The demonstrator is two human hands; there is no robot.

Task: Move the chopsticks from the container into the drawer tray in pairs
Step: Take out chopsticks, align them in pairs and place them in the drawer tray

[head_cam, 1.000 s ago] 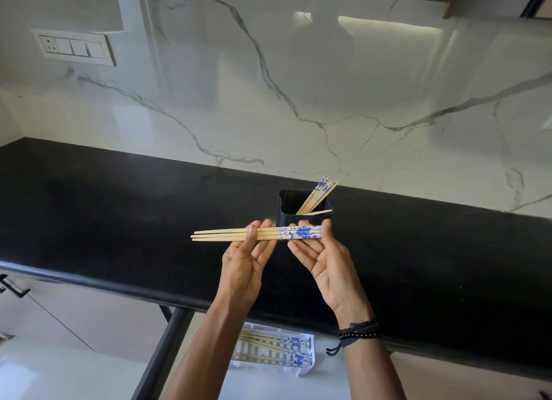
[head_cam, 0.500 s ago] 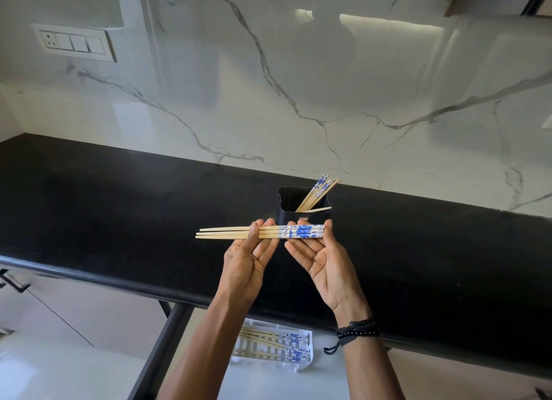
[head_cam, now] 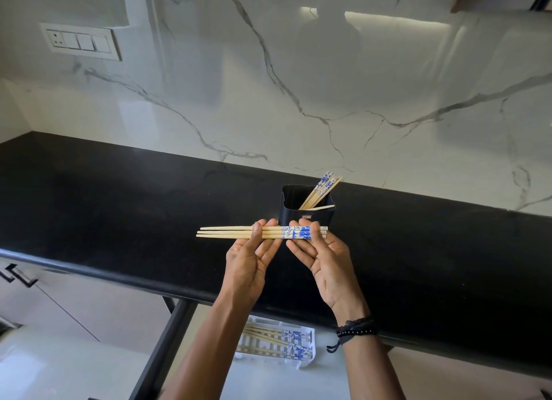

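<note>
Both hands hold a small bundle of chopsticks (head_cam: 263, 232) level above the black counter (head_cam: 119, 202), just in front of the black container (head_cam: 291, 213). The left hand (head_cam: 248, 262) pinches the plain wooden part between thumb and fingers; the right hand (head_cam: 325, 259) pinches the blue-patterned end (its thumb lies over the top). More chopsticks (head_cam: 321, 190) lean in the container's far right corner. Below the counter's near edge, the white tray (head_cam: 309, 362) in the open drawer already holds several chopsticks.

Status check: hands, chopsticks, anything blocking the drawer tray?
Left hand and right hand pinch held chopsticks level above counter. More lean in container; some already in tray. Nothing over the tray.
</note>
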